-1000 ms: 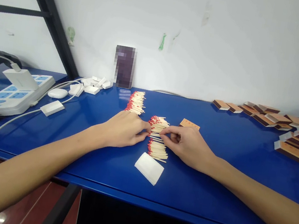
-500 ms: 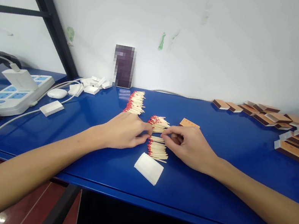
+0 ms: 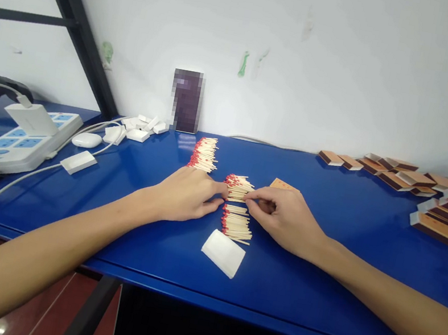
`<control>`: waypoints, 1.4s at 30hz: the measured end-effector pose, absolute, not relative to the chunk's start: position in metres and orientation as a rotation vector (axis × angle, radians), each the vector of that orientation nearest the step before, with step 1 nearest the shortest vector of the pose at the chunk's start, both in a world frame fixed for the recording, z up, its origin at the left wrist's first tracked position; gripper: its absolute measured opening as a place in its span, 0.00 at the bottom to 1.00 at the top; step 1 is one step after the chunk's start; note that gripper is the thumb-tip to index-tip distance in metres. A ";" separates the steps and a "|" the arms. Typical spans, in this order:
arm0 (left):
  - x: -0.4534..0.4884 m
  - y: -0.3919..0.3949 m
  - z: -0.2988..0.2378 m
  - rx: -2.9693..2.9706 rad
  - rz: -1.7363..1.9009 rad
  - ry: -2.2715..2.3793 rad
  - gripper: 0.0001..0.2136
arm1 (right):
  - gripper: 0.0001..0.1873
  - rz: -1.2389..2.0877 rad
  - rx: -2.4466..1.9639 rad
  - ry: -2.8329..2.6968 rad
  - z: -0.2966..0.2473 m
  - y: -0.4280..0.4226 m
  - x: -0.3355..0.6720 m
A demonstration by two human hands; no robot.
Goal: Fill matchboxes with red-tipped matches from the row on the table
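Note:
A small pile of red-headed matches [image 3: 238, 187] lies between my two hands on the blue table [image 3: 147, 261]. At the head end, my left hand [image 3: 195, 194] has its thumb and index finger closed on the matches. My right hand [image 3: 280, 215] pinches at their plain wooden ends. Just nearer to me is a second group of matches [image 3: 236, 226], with a white matchbox tray [image 3: 223, 254] below it. Beyond my left hand sits a longer row of matches [image 3: 204, 154]. Partly behind my right hand is an orange matchbox sleeve [image 3: 285, 184].
Orange-and-brown matchbox sleeves [image 3: 413, 176] are scattered and stacked at the right. At the back left lie small white trays [image 3: 138, 134]. A power strip [image 3: 24, 144] with cables and a white earphone case [image 3: 86, 140] are at the left. A pixelated dark rectangle [image 3: 187, 100] stands against the wall.
My right hand's fingertips have moved slightly away from me, to the ends of the middle pile of matches. A slightly wider gap shows between the middle and near groups.

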State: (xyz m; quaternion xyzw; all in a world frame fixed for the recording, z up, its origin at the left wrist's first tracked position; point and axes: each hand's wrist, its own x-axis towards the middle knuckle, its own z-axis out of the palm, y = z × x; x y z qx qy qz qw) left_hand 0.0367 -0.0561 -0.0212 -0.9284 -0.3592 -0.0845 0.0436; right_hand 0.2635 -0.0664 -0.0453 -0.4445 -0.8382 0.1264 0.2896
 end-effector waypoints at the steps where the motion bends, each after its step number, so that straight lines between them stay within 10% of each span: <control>1: 0.037 -0.056 -0.021 -2.839 -0.252 -1.096 0.10 | 0.12 0.340 -1.188 -2.240 -0.045 -0.066 0.263; 42: 0.037 -0.056 -0.022 -2.837 -0.247 -1.128 0.11 | 0.08 0.393 -1.195 -2.245 -0.046 -0.065 0.264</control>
